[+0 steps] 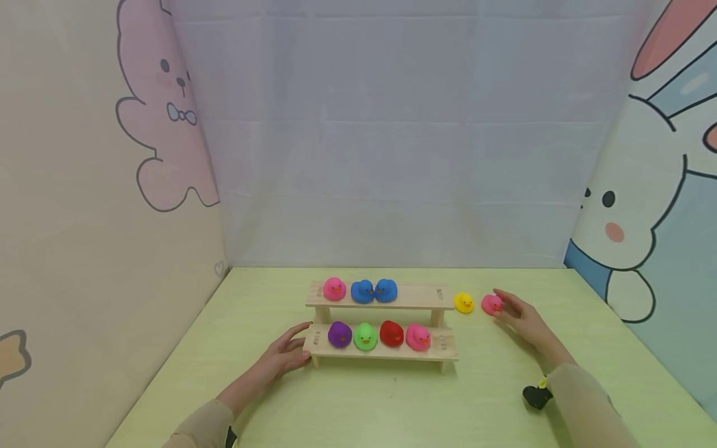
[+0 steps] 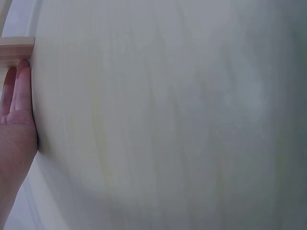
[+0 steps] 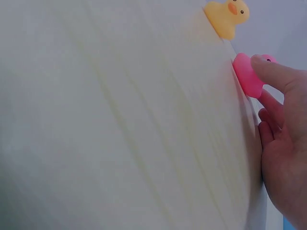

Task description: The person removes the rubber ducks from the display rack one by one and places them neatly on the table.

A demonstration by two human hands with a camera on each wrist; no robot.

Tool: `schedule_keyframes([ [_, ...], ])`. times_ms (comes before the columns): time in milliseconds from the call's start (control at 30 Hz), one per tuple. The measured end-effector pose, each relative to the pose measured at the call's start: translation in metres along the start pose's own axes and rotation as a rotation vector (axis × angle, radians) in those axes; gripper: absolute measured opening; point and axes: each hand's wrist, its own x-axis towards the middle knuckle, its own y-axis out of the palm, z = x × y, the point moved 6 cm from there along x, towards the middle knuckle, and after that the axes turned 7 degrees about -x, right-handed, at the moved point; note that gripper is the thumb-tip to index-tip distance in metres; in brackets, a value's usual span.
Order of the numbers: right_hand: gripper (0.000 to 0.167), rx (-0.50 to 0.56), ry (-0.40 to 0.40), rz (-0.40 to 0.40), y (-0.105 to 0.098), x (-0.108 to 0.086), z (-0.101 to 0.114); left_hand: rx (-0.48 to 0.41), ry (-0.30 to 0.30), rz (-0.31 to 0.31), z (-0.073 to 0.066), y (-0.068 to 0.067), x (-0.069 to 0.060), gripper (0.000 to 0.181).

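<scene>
At the right of the table, my right hand [image 1: 522,318] pinches a pink rubber duck [image 1: 492,304] between thumb and fingers. The right wrist view shows the thumb across that pink duck [image 3: 248,76], which sits at the table surface. Just left of it stands a yellow rubber duck [image 1: 463,303]. My left hand [image 1: 280,358] rests against the left end of a two-tier wooden stand [image 1: 381,356]. In the left wrist view its straight fingers [image 2: 23,91] touch the wood [image 2: 17,48]; the thumb is hidden there.
On the upper tier sit a pink duck [image 1: 334,289] and two blue ducks [image 1: 363,292]. The lower tier carries a purple [image 1: 340,335], a green [image 1: 366,337], a red [image 1: 391,334] and a pink duck [image 1: 418,337]. White cloth [image 1: 392,155] hangs behind the table.
</scene>
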Motion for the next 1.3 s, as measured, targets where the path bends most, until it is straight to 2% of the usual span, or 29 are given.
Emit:
schedule_keyframes([
  [233, 0.071, 0.008, -0.005, 0.004, -0.001, 0.000, -0.002, 0.000, -0.020, -0.019, -0.001, -0.001, 0.001, 0.070],
  [467, 0.072, 0.012, 0.002, 0.000, 0.000, 0.000, -0.004, 0.012, -0.002, 0.004, -0.003, 0.001, 0.001, 0.070],
  [700, 0.068, 0.002, -0.030, 0.004, -0.006, 0.001, -0.002, 0.003, 0.003, 0.001, -0.001, 0.001, 0.002, 0.069],
  [967, 0.060, -0.087, -0.172, 0.003, -0.018, 0.012, 0.034, -0.008, -0.002, -0.011, 0.003, 0.000, 0.002, 0.069],
  [1167, 0.062, -0.125, -0.214, -0.031, -0.021, 0.026, 0.067, -0.014, -0.003, -0.015, 0.002, -0.001, 0.001, 0.070],
  [1300, 0.058, -0.102, -0.250, -0.079, -0.020, 0.031, 0.089, -0.016, 0.002, -0.012, 0.001, 0.000, 0.001, 0.070],
])
